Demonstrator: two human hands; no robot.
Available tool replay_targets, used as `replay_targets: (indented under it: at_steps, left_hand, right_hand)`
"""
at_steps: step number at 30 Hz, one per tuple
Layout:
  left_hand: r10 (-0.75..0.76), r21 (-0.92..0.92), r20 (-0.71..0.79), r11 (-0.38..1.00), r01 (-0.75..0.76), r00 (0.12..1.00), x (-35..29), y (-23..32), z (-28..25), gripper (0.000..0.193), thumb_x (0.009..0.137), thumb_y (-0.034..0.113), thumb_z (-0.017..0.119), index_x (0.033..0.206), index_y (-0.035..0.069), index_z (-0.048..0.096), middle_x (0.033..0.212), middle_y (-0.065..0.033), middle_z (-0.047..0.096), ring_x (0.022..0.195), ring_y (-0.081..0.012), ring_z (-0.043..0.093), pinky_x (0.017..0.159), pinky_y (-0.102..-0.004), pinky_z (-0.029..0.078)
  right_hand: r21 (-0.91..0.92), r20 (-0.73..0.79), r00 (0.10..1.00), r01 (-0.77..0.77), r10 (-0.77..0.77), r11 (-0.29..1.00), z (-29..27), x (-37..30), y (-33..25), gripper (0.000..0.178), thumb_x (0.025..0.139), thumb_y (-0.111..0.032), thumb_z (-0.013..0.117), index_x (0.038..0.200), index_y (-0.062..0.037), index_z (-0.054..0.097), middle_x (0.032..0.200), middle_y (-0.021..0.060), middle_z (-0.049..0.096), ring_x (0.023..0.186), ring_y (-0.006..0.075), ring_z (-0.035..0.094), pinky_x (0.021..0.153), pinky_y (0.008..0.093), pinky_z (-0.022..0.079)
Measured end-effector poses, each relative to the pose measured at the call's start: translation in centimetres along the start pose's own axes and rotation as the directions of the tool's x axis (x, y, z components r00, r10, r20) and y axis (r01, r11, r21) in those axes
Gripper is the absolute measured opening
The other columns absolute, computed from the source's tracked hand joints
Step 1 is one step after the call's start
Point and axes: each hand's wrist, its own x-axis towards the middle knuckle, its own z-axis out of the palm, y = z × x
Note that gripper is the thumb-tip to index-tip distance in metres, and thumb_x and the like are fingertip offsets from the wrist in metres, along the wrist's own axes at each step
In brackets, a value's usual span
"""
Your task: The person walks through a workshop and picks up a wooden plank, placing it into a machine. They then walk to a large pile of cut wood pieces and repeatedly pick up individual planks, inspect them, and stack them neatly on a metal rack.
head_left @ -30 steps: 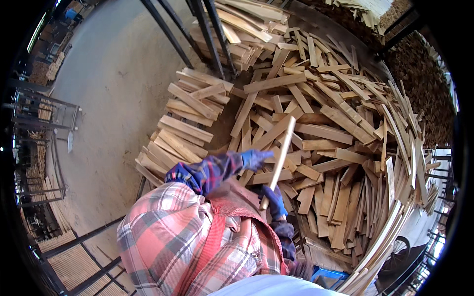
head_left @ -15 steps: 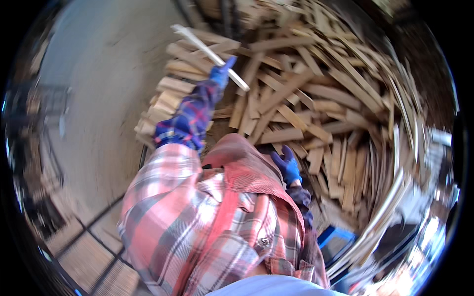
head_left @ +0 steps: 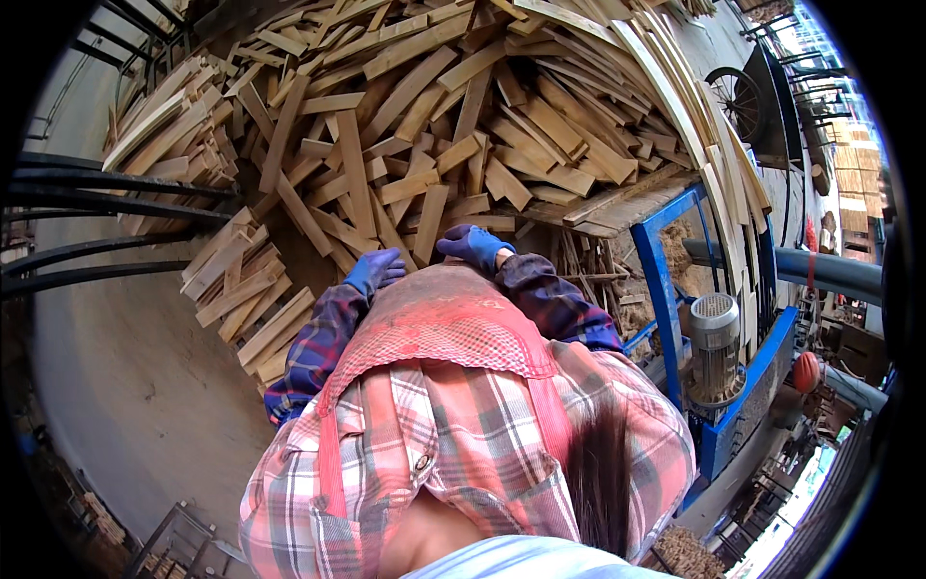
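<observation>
My left hand (head_left: 376,271), in a blue-purple glove, is by the left edge of my red apron (head_left: 434,309), fingers loosely apart and nothing in them. My right hand (head_left: 471,247), gloved alike, is over the apron's far edge; its fingers bend loosely inward, with no piece of wood visible in them. Just beyond both hands lies a large heap of loose wooden slats (head_left: 415,183), crossing at many angles. To the left of my left hand, short wood pieces are laid in a stack (head_left: 246,289).
Another wood stack (head_left: 174,116) stands at the far left, beside black metal bars (head_left: 106,183). At right are a blue-framed machine (head_left: 666,289) with a grey motor (head_left: 715,347), a wooden board (head_left: 617,207) and long thin strips (head_left: 675,87). A spoked wheel (head_left: 735,103) is farther off.
My left hand held a pale stick out over the left stack; now it is back by the apron without it. My right hand has come round to the apron's far edge. The view has turned.
</observation>
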Motion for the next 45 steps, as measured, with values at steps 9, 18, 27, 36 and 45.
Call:
replay_targets:
  at_steps: [9, 18, 27, 36, 45]
  left_hand:
    - [-0.136, -0.198, -0.516, 0.979, 0.036, 0.846, -1.2, -2.9, -7.7, 0.056, 0.087, 0.042, 0.059, 0.127, 0.005, 0.048, 0.12, -0.0173, 0.056, 0.104, -0.0331, 0.057, 0.089, -0.0447, 0.047]
    - [-0.388, -0.165, -0.332, 0.921, 0.352, 0.86, 0.7, -3.3, -1.1, 0.062, 0.089, 0.045, 0.056, 0.137, 0.011, 0.039, 0.135, -0.0149, 0.048, 0.119, -0.0298, 0.051, 0.097, -0.0443, 0.043]
    - [-0.341, -0.05, -0.35, 0.937, 0.345, 0.873, 6.8, 4.1, 10.5, 0.053, 0.089, 0.039, 0.06, 0.129, 0.005, 0.048, 0.116, -0.0131, 0.06, 0.1, -0.0246, 0.061, 0.081, -0.0382, 0.048]
    - [-0.163, 0.311, 0.003, 0.938, 0.154, 0.987, 19.0, 13.6, 17.5, 0.035, 0.09, 0.038, 0.057, 0.11, 0.009, 0.057, 0.092, 0.0003, 0.059, 0.078, -0.0093, 0.053, 0.069, -0.028, 0.045]
    - [-0.114, 0.064, 0.293, 0.993, 0.099, 0.949, 28.7, 10.7, 28.5, 0.054, 0.085, 0.026, 0.068, 0.125, -0.006, 0.051, 0.124, -0.0123, 0.058, 0.118, -0.0213, 0.052, 0.102, -0.0282, 0.039]
  right_hand:
    - [-0.151, -0.144, 0.976, -0.185, 0.164, 0.971, -15.8, 8.5, 6.9, 0.07, 0.076, -0.047, 0.068, 0.123, 0.0029, 0.056, 0.125, 0.0224, 0.056, 0.118, 0.0313, 0.054, 0.099, 0.0354, 0.042]
    - [-0.165, -0.81, 0.507, -0.68, 0.295, 0.715, -31.0, 19.1, 18.3, 0.074, 0.077, -0.046, 0.059, 0.138, -0.0099, 0.038, 0.144, 0.016, 0.036, 0.133, 0.0311, 0.036, 0.107, 0.0441, 0.032]
    - [-0.143, -0.584, 0.617, -0.717, 0.527, 0.682, -37.4, 21.5, 17.8, 0.067, 0.073, -0.05, 0.065, 0.123, -0.0064, 0.054, 0.13, 0.018, 0.053, 0.123, 0.0303, 0.049, 0.099, 0.0472, 0.04]
    - [0.047, -0.297, 0.746, -0.612, 0.596, 0.79, -35.0, 21.1, 21.3, 0.06, 0.074, -0.05, 0.067, 0.11, -0.0014, 0.065, 0.1, 0.0232, 0.066, 0.089, 0.0345, 0.067, 0.082, 0.0406, 0.052]
    - [-0.062, -0.15, 0.989, -0.029, 0.019, 0.998, -23.3, 3.2, 6.7, 0.052, 0.072, -0.045, 0.073, 0.096, 0.0002, 0.065, 0.087, 0.0218, 0.066, 0.082, 0.0332, 0.065, 0.073, 0.0396, 0.05]
